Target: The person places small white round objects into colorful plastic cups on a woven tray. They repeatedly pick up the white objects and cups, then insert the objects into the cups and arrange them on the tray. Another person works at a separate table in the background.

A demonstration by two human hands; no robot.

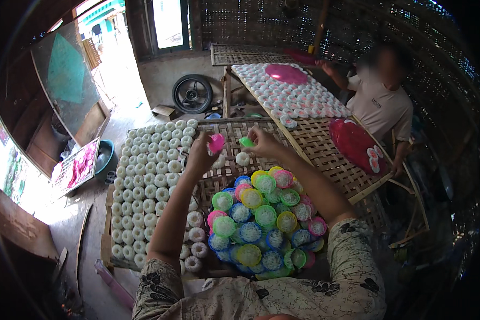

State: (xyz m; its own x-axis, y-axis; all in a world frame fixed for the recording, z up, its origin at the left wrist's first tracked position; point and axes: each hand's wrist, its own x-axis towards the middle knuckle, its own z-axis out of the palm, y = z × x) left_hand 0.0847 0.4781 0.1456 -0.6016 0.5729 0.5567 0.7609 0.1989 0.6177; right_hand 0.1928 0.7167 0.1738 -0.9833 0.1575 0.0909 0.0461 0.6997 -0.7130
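Note:
My left hand point(199, 153) is closed on a small pink plastic mould point(216, 143), held above the woven bamboo rack point(234, 128). Just to its right, the fingers of my right hand point(264, 143) pinch a small green plastic mould point(246, 142). One round white piece point(242, 159) lies on the rack below my right hand, and another point(219, 161) is beside my left. Rows of white ring-shaped pieces point(156, 168) cover the rack's left side. Nearer me is a heap of blue, green, yellow and pink moulds point(265, 216) with white strands in them.
On the right, a second woven rack point(325, 146) bears white pieces with pink centres point(288, 96) and large dark-pink discs point(353, 140). A person point(381, 101) sits at its far side. A wheel point(192, 94) leans on the back wall; a teal basin point(104, 156) stands left.

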